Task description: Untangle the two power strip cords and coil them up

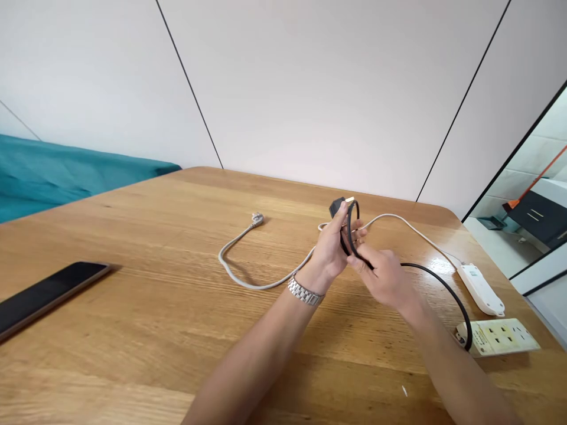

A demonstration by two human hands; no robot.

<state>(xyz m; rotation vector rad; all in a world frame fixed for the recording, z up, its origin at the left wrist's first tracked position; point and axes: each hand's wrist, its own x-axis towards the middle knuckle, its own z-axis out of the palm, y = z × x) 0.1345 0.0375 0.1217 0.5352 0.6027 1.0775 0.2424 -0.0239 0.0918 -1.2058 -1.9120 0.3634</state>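
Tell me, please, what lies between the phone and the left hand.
Between the phone and left hand, the head view shows a grey cord and its plug.

Wooden worktop [177, 307]: phone [57, 292] left, grey cord [253, 286] with plug [257, 219] mid, white power strip [481, 289] right, yellowed power strip [505, 336] beside it, white scrap [404, 391].

Above the broad brown wooden table [155, 283], my left hand [330, 245] hid part of the blocky black plug [336, 206], and my right hand [383, 274] covered a stretch of the round black cable [443, 280]. The left one also blocked some of the slender pale grey cable [261, 287]. At the table's left, the view's edge cut off the flat black smartphone [48, 295]; at its right, the print on the yellowed rectangular power strip [502, 338] was too small to read.
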